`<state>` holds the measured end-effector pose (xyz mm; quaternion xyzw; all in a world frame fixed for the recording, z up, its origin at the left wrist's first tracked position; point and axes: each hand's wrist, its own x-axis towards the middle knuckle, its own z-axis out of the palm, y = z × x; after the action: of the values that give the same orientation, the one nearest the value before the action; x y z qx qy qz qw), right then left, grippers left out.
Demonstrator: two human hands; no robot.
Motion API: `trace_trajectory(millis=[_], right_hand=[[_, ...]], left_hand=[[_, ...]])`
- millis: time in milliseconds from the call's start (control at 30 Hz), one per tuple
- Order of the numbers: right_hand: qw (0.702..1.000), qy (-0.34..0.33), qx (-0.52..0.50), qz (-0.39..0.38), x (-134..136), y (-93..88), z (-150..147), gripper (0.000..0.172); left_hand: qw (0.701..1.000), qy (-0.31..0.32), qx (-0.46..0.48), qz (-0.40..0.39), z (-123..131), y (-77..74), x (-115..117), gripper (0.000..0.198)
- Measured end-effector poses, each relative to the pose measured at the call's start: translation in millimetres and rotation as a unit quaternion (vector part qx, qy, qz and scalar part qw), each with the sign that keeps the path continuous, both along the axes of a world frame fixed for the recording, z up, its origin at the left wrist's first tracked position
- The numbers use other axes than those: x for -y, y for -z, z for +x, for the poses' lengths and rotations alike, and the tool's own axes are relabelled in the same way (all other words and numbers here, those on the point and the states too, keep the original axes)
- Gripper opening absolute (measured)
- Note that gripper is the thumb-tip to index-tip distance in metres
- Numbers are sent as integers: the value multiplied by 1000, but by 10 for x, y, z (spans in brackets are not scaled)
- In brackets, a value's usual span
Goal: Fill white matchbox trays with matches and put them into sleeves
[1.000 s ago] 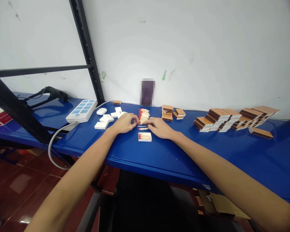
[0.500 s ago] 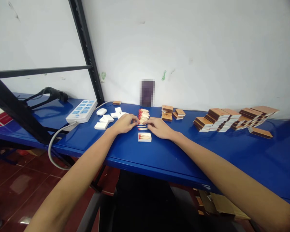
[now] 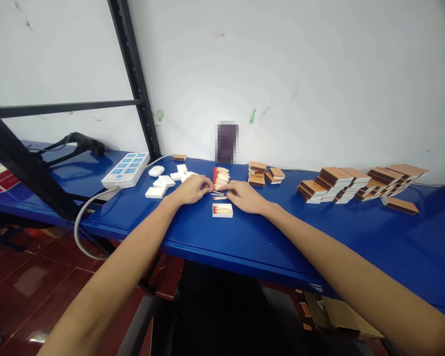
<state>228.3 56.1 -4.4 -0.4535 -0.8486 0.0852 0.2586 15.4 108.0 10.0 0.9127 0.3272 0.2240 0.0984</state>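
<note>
A pile of red-headed matches [image 3: 220,176] lies on the blue table between my hands. At its left, by the match heads, my left hand [image 3: 193,190] has its fingers curled and closed on the ends of matches. My right hand [image 3: 242,196] is closed at the opposite side, with thumb and finger at the plain ends. My fingertips partly cover which matches are gripped. A few loose matches [image 3: 218,198] lie just in front of the pile. Nearer me is a white matchbox tray [image 3: 223,216], open side up, holding several matches.
White matchbox trays [image 3: 155,193] lie scattered at left, beside a white oval object [image 3: 156,171] and a power strip [image 3: 126,170]. Brown matchboxes [image 3: 257,174] stand behind my right hand, with larger matchbox stacks [image 3: 335,184] farther right. A black rack post [image 3: 133,79] rises at left.
Both hands stay at the pile with very little movement. The matches at its near edge have shifted slightly between my fingers.
</note>
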Motion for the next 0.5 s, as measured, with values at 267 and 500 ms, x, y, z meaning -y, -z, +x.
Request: trace_trajectory(millis=[267,500], right_hand=[[1000,-7,-19,-4,16,14,0,38],[1000,-5,-15,4,20,4,0,41]], left_hand=[[1000,-21,-11,-2,-9,-9,17,18],[1000,-24,-8,-15,3,-22,47,17]])
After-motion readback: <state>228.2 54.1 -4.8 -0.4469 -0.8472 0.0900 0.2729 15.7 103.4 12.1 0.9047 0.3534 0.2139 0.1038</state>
